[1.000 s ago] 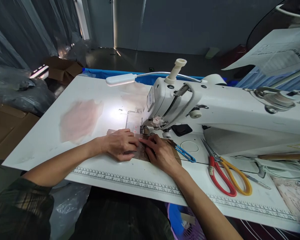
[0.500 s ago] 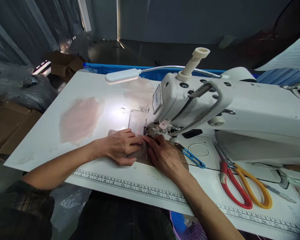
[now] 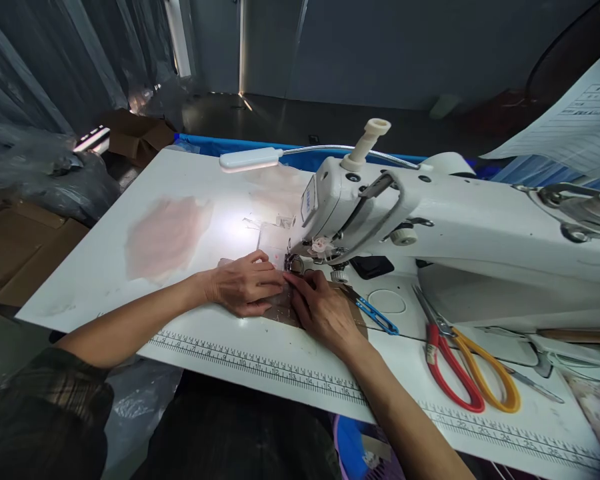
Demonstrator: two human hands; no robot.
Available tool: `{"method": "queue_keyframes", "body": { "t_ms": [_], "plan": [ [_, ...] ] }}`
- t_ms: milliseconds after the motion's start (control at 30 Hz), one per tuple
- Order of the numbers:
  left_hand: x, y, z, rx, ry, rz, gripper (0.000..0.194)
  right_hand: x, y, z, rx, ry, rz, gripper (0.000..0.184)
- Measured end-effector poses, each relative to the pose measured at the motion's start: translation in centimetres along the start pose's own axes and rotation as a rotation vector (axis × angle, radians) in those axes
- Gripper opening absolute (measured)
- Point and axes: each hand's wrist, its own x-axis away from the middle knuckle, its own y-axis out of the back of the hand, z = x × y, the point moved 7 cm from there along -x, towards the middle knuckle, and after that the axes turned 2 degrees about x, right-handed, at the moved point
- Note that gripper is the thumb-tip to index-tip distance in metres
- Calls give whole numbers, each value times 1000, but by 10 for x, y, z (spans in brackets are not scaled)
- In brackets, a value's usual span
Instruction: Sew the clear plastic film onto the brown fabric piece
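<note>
A white sewing machine (image 3: 325, 200) stands over the table, its presser foot (image 3: 291, 262) just beyond my fingertips. Under both hands lies a thin, see-through brownish fabric (image 3: 283, 313), its far edge at the foot. My left hand (image 3: 245, 283) rests flat on the fabric's left side, fingers stretched toward the foot. From the right, my right hand (image 3: 325, 310) has its thumb and forefinger together on the fabric close to the foot; the exact pinch is partly hidden. Blue thread snips (image 3: 377, 315) lie right of this hand.
Red-and-yellow-handled scissors (image 3: 460, 360) and a pointed metal tool (image 3: 535, 385) lie at the right. A sheer pink piece (image 3: 167, 237) is spread at the left. A lamp (image 3: 250, 160) lights the table. A printed ruler (image 3: 260, 367) follows the front edge; a basket (image 3: 347, 447) sits below.
The camera view has shifted slightly, so the machine and scissors appear farther left. Both hands stay on the fabric by the presser foot, with the left fingers a little closer together.
</note>
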Motion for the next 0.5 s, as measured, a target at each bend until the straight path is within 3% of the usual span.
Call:
{"method": "queue_keyframes", "body": {
  "t_ms": [100,200,300,400,500],
  "plan": [
    [1,-1,0,45,-32,-9,14,1,1,-3,-79,-11,-8,39],
    [1,0,3,70,23,-51,16,2,7,-11,-249,-59,-76,38],
    [4,3,13,156,198,-138,18,4,15,-16,-385,-96,-146,29],
    [9,7,28,240,425,-231,19,4,18,-6,-372,-11,-122,25],
    [10,13,30,276,473,-315,17,5,17,6,-262,111,-99,34]
  ]
}}
